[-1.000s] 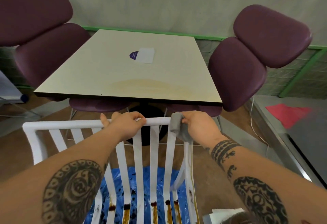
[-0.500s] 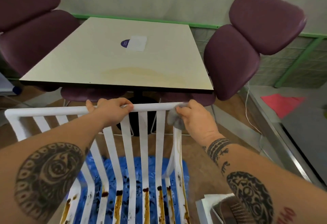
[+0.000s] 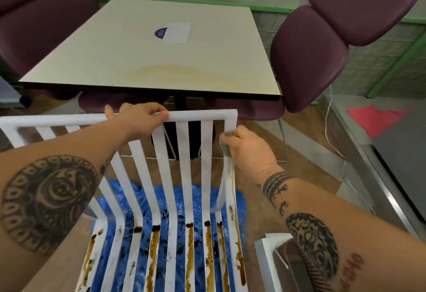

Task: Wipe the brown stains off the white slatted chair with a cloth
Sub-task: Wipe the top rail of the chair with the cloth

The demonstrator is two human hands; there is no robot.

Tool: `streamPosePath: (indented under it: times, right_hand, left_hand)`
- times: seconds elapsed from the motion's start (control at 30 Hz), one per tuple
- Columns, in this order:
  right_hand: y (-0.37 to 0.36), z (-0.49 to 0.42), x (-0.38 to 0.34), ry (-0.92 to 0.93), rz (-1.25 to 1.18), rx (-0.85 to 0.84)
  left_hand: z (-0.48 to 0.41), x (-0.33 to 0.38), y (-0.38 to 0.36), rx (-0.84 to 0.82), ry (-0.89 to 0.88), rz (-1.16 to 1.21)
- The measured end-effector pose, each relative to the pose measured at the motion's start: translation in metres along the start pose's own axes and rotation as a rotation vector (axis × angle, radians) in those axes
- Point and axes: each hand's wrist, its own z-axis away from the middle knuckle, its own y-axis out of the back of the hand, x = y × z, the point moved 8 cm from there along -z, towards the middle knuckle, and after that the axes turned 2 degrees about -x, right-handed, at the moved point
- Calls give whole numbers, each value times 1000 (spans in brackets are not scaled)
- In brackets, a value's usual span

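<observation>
A white slatted chair [image 3: 162, 164] stands before a pale desk [image 3: 161, 61], over a blue sheet [image 3: 241, 203] spread on the floor, as a person works down its back. The left hand [image 3: 138, 118] has kept its place across the last second, fingers curled over the top rail [image 3: 200, 115] and clamped there to steady the frame. The right hand [image 3: 246, 146] has moved. A second ago it was at the rail's right end, and half a second ago it was on the corner itself. Now it sits just below that corner on the right post [image 3: 230, 176], fingers closed round a grey cloth [image 3: 224, 144] pressed against the white surface. The view has dipped with it, showing more of the seat [image 3: 171, 257]. The shift suggests the rail is finished and the wipe is running top to bottom down the outer post, where a thin brown run [image 3: 233, 190] trails beneath the cloth toward the seat. The bulk of the job looks untouched: dark brown stains [image 3: 208, 241] streak most of the seat slats from the bend forward, heaviest toward the right. On this evidence the task is at an early stage, with the upper back slats showing white and the seat not yet reached. The cloth, small and bunched, will likely need refolding or rinsing before it meets that heavier soil.
</observation>
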Motion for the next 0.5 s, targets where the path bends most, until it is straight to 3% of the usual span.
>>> streamPosePath:
  times: [0.17,0.27,0.37,0.5]
  right_hand:
    - [-53,54,0,-74,-113,-301]
    - [-34,46,2,-150,-207,-195]
    - [-12,29,14,-316,-507,-5]
    - [-39,51,16,-444,-658,-185]
  left_hand:
    - [3,3,2,15,-13,2]
    - [4,2,1,28,-16,-9]
    - [2,0,-1,43,-16,-2]
    - [5,2,0,34,-16,5]
